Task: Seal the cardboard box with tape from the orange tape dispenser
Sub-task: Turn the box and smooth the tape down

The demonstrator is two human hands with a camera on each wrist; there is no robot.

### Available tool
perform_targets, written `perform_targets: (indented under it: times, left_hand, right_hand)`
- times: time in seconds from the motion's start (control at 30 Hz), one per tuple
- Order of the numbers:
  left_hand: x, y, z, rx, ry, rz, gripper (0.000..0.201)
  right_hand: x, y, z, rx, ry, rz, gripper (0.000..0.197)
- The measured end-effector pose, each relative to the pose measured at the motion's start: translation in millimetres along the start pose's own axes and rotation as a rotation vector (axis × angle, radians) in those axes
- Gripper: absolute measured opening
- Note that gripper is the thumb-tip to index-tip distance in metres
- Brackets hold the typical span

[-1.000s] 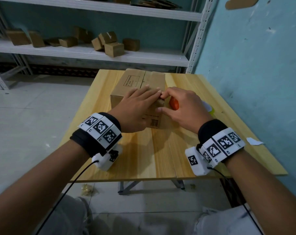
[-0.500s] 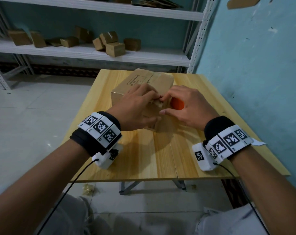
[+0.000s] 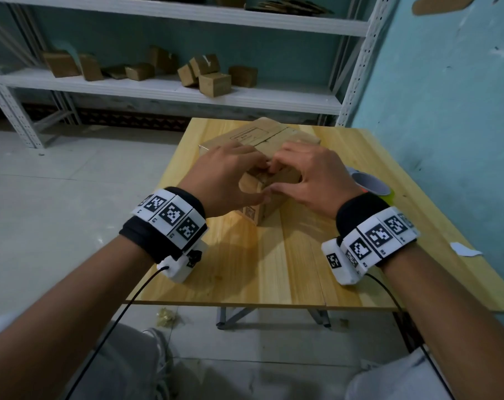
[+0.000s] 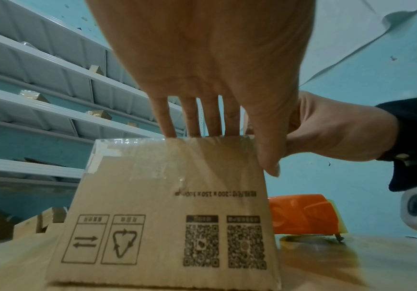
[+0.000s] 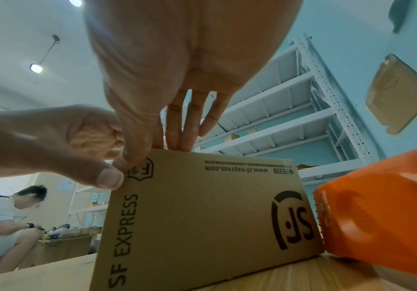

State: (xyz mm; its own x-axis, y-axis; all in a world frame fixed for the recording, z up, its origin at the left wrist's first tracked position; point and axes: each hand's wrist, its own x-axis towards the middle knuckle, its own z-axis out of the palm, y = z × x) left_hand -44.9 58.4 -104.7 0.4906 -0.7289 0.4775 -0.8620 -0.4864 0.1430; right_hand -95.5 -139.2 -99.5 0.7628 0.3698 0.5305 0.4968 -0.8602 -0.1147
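Cardboard box (image 3: 269, 157) sits on the wooden desk (image 3: 288, 264), turned at an angle w/ one corner toward the person; flaps closed, top seam visible running away from the hands; clear tape shows over the near top edge in the left wrist view (image 4: 137, 155); printed QR codes and recycling marks on that side, "SF EXPRESS" lettering on the side seen from the right wrist.

Left hand (image 3: 227, 176) lies over the box's near corner, fingers (image 4: 190, 118) reaching down onto the top edge, thumb down the side at the corner; right hand (image 3: 311, 176) mirrors it on the other side, fingertips on the top edge, thumb tip meeting the left thumb at the corner edge; both hands are clamped on the box corner, thumb vs fingers.

Orange tape dispenser (image 5: 381, 214) rests on the desk just beside the box's right side, behind the right hand; nobody holds it; mostly hidden in the head view.

Bkgd: white metal shelving (image 3: 170, 88) w/ small cardboard boxes; teal wall at right; a seated person at far left of the right wrist view.
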Motion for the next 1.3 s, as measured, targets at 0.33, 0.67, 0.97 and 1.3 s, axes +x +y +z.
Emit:
perform_targets:
  times: [0.33, 0.67, 0.97, 1.3]
  left_hand:
    - [-5.7, -3.5, -1.6, 0.055, 0.034, -0.081, 0.040]
    - [-0.8, -0.6, 0.2, 0.147, -0.010, -0.153, 0.032]
    - [0.7, 0.1, -0.1, 0.169, -0.012, -0.120, 0.030]
    - [0.2, -5.9, -14.3, 0.033, -0.041, -0.085, 0.054]
  right_hand:
    - [8.0, -8.9, 7.8, -0.081, -0.029, -0.026, 0.031]
    - [3.1, 0.6, 10.9, -0.010, 0.074, -0.028, 0.015]
    - [1.4, 1.1, 9.5, -0.005, 0.049, -0.023, 0.013]
    - [-0.9, 0.1, 8.8, 0.037, 0.048, 0.005, 0.014]
